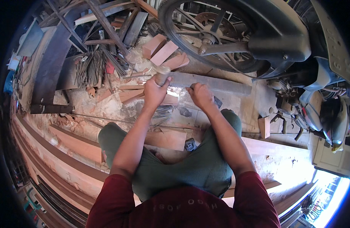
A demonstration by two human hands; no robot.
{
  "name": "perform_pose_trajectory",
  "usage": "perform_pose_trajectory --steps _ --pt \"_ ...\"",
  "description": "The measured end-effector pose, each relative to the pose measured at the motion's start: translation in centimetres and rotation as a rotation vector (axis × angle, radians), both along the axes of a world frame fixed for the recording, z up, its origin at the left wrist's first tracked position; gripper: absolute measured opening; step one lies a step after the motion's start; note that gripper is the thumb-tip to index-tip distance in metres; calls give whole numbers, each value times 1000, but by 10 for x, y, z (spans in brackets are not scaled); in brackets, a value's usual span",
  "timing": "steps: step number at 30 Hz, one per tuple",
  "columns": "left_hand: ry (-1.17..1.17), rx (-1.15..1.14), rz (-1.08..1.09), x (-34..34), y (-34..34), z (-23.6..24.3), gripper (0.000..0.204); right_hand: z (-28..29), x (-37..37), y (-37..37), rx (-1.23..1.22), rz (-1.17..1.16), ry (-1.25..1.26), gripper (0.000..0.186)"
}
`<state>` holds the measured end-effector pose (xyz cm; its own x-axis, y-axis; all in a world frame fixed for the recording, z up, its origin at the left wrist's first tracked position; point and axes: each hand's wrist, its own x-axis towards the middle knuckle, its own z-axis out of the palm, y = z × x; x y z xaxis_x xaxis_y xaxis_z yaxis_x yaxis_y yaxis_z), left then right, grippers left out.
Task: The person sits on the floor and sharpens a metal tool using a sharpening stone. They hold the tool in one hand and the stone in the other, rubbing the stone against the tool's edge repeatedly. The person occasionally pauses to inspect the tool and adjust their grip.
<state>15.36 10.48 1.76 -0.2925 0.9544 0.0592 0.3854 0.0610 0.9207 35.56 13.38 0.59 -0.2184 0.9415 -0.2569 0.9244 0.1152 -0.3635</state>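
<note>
My left hand [155,92] is closed round a pale, rounded wooden piece [162,73], smeared by motion, that sticks up past the thumb. To its right, my right hand [200,95] is closed with its fingers curled; what it grips, if anything, is too small and blurred to name. Both hands are apart, above the dusty floor between my knees. Just beyond them lies a long grey plank [216,83]. Beneath and beside the left hand are reddish wood offcuts [131,95], and a bundle of nails or thin rods [163,114] lies nearer me.
A motorcycle wheel [213,32] stands at the far right. Reddish wood blocks [164,52] sit ahead. A heap of thin dark sticks [95,68] lies at far left, long boards [74,142] near left. A short board [167,140] and a small dark object [190,144] lie between my legs.
</note>
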Motion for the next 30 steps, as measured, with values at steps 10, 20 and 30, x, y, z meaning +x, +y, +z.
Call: perform_pose_trajectory --steps 10,20,30 --pt "-992 -230 248 29 -9 6 15 34 -30 -23 -106 232 726 65" --pt "-895 -68 207 -3 -31 -43 27 -8 -44 26 164 345 566 59" --pt "-413 -37 456 13 -74 -137 32 -1 -32 44 -348 -11 1053 28"
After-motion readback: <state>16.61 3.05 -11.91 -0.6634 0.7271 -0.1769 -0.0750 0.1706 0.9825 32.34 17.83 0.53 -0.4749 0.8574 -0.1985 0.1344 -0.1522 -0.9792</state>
